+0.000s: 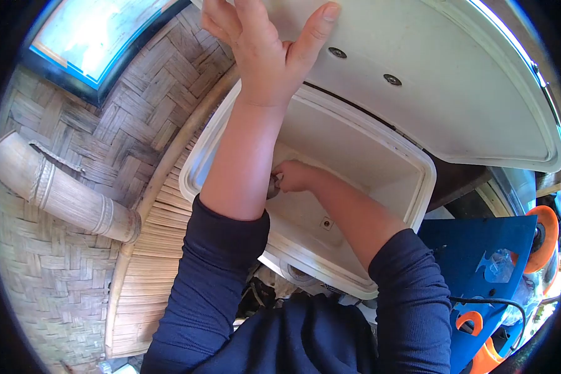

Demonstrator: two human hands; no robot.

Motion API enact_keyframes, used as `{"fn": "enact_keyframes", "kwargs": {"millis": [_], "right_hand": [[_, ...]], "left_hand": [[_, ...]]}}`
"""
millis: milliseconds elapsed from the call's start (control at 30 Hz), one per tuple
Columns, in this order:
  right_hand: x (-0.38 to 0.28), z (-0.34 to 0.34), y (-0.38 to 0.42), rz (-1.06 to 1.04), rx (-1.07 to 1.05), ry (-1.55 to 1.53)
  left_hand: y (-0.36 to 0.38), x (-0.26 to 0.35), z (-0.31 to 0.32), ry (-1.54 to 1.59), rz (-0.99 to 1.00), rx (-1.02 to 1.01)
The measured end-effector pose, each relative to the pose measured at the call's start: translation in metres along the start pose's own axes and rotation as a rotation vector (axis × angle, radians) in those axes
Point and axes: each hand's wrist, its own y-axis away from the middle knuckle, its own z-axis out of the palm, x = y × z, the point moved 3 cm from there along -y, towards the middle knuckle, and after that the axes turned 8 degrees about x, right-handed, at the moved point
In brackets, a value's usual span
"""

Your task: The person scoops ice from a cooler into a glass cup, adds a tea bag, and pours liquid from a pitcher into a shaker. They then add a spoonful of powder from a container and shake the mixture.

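Observation:
A white cooler box [427, 181] stands below me with its lid [442, 93] raised. My left hand [265, 43] is up at the lid's inner face, thumb and fingers apart, with nothing seen in it. Inside the box, near its left end, my right hand [293, 176] has its fingers closed round a small greyish object [272, 187]. My left forearm partly hides that object, so I cannot tell what it is. A small square fitting [326, 223] shows on the box's inner surface.
Left of the box are a woven bamboo wall [56, 249], a slatted bamboo ledge [149, 274], a bamboo tube [75, 196] and a blue-edged framed picture [93, 37]. At the right stands a blue panel [480, 249] with orange round parts [544, 240] and a black cable.

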Motion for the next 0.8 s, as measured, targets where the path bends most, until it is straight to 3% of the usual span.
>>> {"fn": "enact_keyframes", "kwargs": {"millis": [33, 100, 400, 533, 600, 700, 800], "right_hand": [[-0.006, -0.012, 0.004, -0.001, 0.000, 0.002], [-0.012, -0.030, 0.017, 0.212, -0.155, -0.280], [-0.023, -0.058, 0.029, 0.215, -0.272, -0.444], [-0.044, -0.076, 0.045, 0.160, -0.221, -0.377], [-0.049, -0.079, 0.055, 0.125, -0.225, -0.448], [-0.059, -0.080, 0.071, 0.164, -0.157, -0.534], [-0.067, -0.082, 0.083, 0.172, -0.095, -0.577]], "left_hand": [[0.000, 0.000, -0.001, -0.001, 0.001, 0.002], [0.000, 0.000, -0.002, -0.059, 0.020, -0.027], [-0.007, 0.004, -0.007, -0.069, -0.005, -0.018], [-0.021, 0.006, -0.019, -0.176, 0.072, -0.069], [-0.017, 0.015, -0.018, -0.063, -0.178, -0.075], [-0.027, 0.015, -0.037, -0.190, -0.121, -0.115], [-0.036, 0.014, -0.062, -0.253, -0.106, -0.302]]}}
